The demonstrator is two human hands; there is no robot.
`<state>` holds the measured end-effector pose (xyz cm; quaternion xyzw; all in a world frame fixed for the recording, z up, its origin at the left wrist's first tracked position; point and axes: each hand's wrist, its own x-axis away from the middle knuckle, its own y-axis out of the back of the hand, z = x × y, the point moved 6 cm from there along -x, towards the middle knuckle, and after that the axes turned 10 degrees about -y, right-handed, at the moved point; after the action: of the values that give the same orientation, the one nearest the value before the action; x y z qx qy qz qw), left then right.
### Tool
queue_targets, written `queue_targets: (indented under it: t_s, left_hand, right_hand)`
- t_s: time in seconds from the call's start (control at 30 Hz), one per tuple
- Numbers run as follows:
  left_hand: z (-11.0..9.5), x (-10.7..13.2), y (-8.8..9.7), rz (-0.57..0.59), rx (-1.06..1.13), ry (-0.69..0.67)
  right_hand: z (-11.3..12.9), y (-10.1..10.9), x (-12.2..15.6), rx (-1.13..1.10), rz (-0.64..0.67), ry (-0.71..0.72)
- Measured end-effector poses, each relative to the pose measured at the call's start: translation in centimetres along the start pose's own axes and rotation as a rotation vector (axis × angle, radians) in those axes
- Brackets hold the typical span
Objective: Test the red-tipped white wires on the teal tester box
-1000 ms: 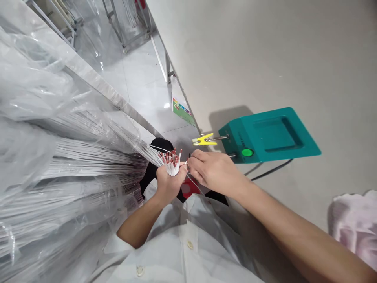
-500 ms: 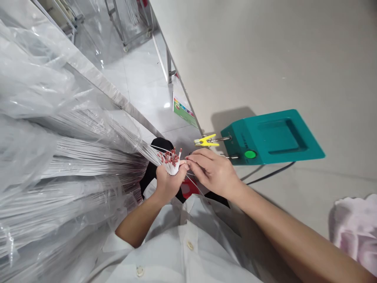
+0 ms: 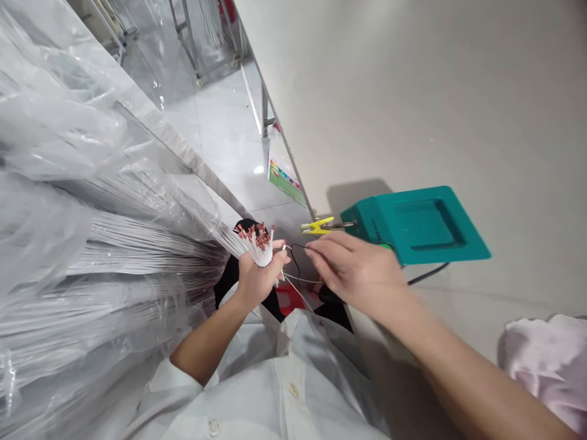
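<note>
My left hand [image 3: 257, 275] is closed around a bundle of white wires [image 3: 260, 253] whose reddish, copper-coloured ends point upward. One wire end [image 3: 284, 247] stands apart from the bundle, by the thumb and forefinger. To the right, my right hand [image 3: 353, 263] pinches a thin dark lead [image 3: 298, 246] that reaches toward that separate end. Whether the lead's tip touches the wire is too small to tell. Just beyond my right hand, a yellow clip [image 3: 317, 225] sits on a metal post of a teal tester-like box [image 3: 422, 223]. My right hand partly covers the box's green button [image 3: 386, 245].
The box stands on a pale table [image 3: 413, 91], its black cable [image 3: 428, 274] trailing behind. Plastic-wrapped wire bundles [image 3: 128, 244] fill the left side. A pink cloth [image 3: 545, 366] lies at right. A printed carton [image 3: 285, 180] and wheeled rack [image 3: 195, 49] stand on the floor.
My right hand has moved right, away from my left hand, and the dark lead now shows between them. The left hand with the bundle has shifted slightly left.
</note>
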<state>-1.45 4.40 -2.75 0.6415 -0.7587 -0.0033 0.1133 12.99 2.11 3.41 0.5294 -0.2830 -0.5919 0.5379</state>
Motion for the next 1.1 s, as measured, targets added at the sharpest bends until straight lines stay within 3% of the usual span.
queue_targets:
  t_s: [0.1, 0.23, 0.43, 0.6, 0.83, 1.1]
  left_hand:
    - [-0.2, -0.8, -0.5, 0.067, 0.073, 0.008]
    - [-0.3, -1.7, -1.3, 0.129, 0.140, 0.037]
    - [-0.6, -2.5, -1.8, 0.097, 0.176, 0.042]
    - [-0.5, -2.8, -2.3, 0.059, 0.187, 0.052]
    - [-0.7, -3.1, -2.6, 0.009, 0.058, 0.081]
    - [-0.8, -3.3, -2.6, 0.038, -0.047, 0.029]
  right_hand:
    - [-1.0, 1.1, -0.7, 0.167, -0.040, 0.046]
    - [-2.1, 0.3, -2.0, 0.339, 0.159, 0.119]
    - [-3.0, -0.2, -3.9, 0.310, 0.257, 0.181]
    - [-3.1, -0.5, -4.3, 0.407, 0.266, 0.187]
    - [-3.0, -0.5, -4.4, 0.429, 0.298, 0.146]
    - [-3.3, -0.4, -4.2, 0.447, 0.330, 0.134]
